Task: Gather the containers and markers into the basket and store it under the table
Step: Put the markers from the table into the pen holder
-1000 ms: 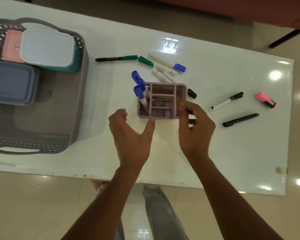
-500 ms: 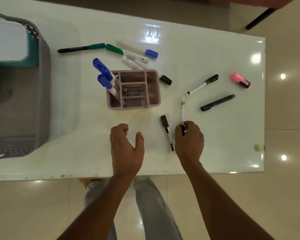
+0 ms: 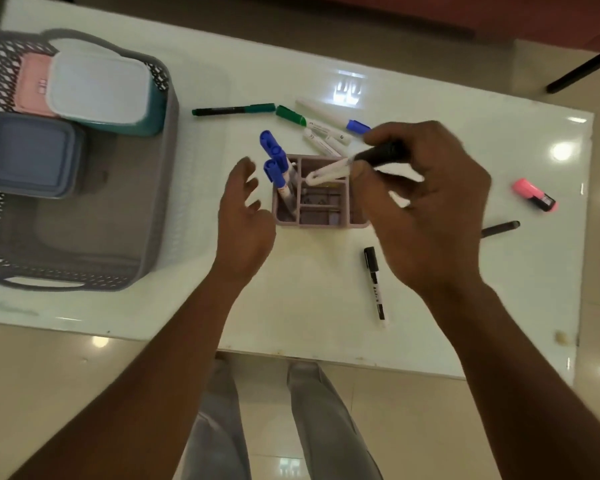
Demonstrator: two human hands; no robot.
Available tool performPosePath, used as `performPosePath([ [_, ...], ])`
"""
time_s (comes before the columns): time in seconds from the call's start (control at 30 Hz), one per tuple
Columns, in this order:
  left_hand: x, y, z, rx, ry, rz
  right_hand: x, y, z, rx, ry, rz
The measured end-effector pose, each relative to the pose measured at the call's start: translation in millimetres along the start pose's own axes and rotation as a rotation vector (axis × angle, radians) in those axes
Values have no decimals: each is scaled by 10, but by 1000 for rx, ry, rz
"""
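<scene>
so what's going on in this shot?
A person is tidying markers. The right hand holds a black-capped white marker over the pink compartmented plastic organiser, which already holds three blue-capped markers. The left hand hovers open beside it. The grey lattice basket holds three lidded containers. Other markers lie on the white table.

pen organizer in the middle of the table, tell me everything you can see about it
The pen organizer is a small mauve box, plastic by its look, open-topped and split by dividers into several compartments. It stands upright on the white table. Three blue-capped markers lean in its left compartment. The right hand holds a black-capped marker above it, tail end over the rear compartments. The left hand hovers beside its left wall.
</scene>
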State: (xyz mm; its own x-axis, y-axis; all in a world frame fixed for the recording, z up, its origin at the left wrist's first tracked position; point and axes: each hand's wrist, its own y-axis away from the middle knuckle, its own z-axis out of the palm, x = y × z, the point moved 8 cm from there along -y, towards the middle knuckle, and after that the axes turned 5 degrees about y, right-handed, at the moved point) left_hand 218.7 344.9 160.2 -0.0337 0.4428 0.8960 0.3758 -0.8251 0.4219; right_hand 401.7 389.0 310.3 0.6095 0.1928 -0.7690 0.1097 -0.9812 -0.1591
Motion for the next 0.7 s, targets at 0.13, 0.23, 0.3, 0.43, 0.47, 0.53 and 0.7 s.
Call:
performPosePath([
  [0.13, 183, -110, 129, -188, 42, 18, -14, -15, 582, -209, 100, -32],
  [0.23, 154, -141, 132, -258, 64, 3, 167, 69, 1013, -415, 233, -17],
  [0.3, 120, -137, 112, -266, 70, -6, 265, 147, 1173, -492, 209, 31],
  [0.43, 16, -92, 90, -299, -38, -49, 328, 236, 1216, -443, 202, 82],
  [0.47, -8, -78, 87, -312, -49, -54, 343, 243, 1196, -408, 196, 96],
  [0.53, -69, -78, 94, -339, -46, -87, 385, 233, 1158, -337, 153, 131],
  [0.7, -51, -171, 156, -281, -55, -48, 356, 44, 1153, -281, 141, 120],
])
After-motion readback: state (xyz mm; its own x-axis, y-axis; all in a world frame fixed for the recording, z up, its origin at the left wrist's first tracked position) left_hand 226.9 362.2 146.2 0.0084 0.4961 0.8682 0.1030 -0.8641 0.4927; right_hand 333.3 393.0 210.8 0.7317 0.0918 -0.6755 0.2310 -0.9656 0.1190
